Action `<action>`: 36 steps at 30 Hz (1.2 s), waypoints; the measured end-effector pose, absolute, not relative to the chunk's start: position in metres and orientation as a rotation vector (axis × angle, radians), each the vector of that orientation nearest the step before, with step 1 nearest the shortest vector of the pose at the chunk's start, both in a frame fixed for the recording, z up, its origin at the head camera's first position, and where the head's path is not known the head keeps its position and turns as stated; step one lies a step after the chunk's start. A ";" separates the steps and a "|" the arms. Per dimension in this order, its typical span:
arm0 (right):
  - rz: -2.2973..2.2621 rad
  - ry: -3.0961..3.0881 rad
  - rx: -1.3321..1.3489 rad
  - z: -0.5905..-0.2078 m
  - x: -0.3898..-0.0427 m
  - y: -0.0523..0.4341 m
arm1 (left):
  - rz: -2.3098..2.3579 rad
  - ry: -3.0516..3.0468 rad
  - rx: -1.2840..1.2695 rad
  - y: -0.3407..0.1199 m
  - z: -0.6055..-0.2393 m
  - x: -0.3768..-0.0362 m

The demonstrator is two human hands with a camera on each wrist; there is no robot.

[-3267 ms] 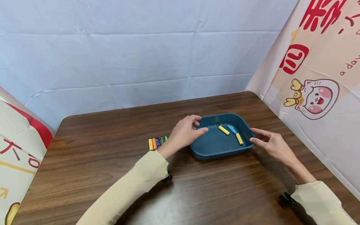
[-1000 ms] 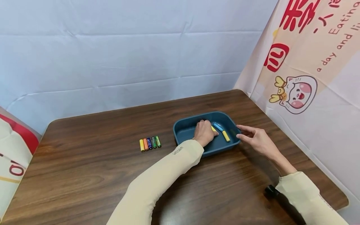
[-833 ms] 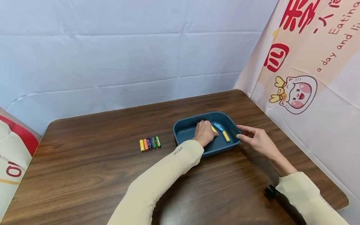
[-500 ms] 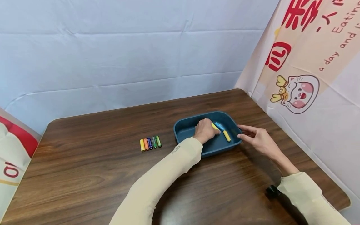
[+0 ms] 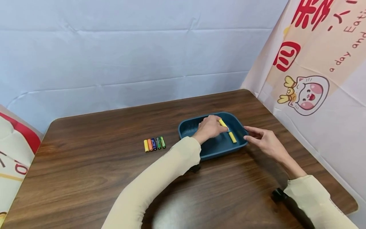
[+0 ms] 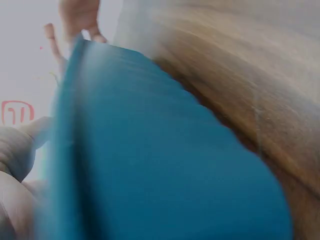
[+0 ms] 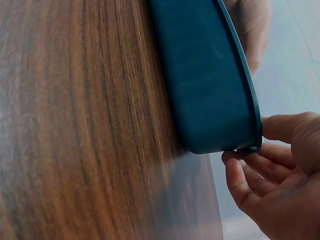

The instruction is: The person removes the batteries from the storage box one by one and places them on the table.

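A dark blue tray (image 5: 213, 155) stands on the wooden table. Over its floor, the left hand (image 5: 210, 128) pinches a yellow battery (image 5: 223, 123) between thumb and fingers. Another yellow battery (image 5: 233, 138) lies in the tray's right part. The blue battery beside it is almost wholly hidden behind the left thumb and the held battery. At the tray's right end, the right hand (image 5: 266, 141) holds the rim, its thumb (image 7: 282, 127) at the edge and its fingers under it against the outer wall. The left wrist view is blurred and shows mostly the tray's outer side (image 6: 165, 150).
Left of the tray, several batteries (image 5: 154, 144) in yellow, orange, blue and green lie side by side in a row on the table (image 5: 94, 171). A pale cloth (image 5: 128, 54) hangs behind the table, and a printed cloth (image 5: 323, 127) hangs along its right edge.
The left hand went down into the tray, took hold of a yellow battery and has since raised it slightly, covering the blue one. The right hand stays at the tray's right end.
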State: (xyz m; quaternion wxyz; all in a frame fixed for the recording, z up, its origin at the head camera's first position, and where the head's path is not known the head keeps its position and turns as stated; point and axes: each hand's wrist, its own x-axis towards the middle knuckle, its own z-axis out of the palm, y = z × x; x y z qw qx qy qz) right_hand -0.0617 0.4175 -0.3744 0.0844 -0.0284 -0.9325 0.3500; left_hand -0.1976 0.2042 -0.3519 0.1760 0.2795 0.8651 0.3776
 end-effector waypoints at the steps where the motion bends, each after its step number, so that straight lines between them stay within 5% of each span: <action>1: 1.047 -2.781 -0.082 -0.374 -0.062 0.418 | 1.084 2.428 0.807 0.201 -0.348 -0.198; 20: 1.062 -2.786 -0.112 -0.372 -0.060 0.417 | 1.245 2.382 0.781 0.094 -0.315 -0.220; 36: 1.048 -2.779 -0.115 -0.371 -0.059 0.416 | 1.153 2.430 0.692 -0.032 -0.357 -0.230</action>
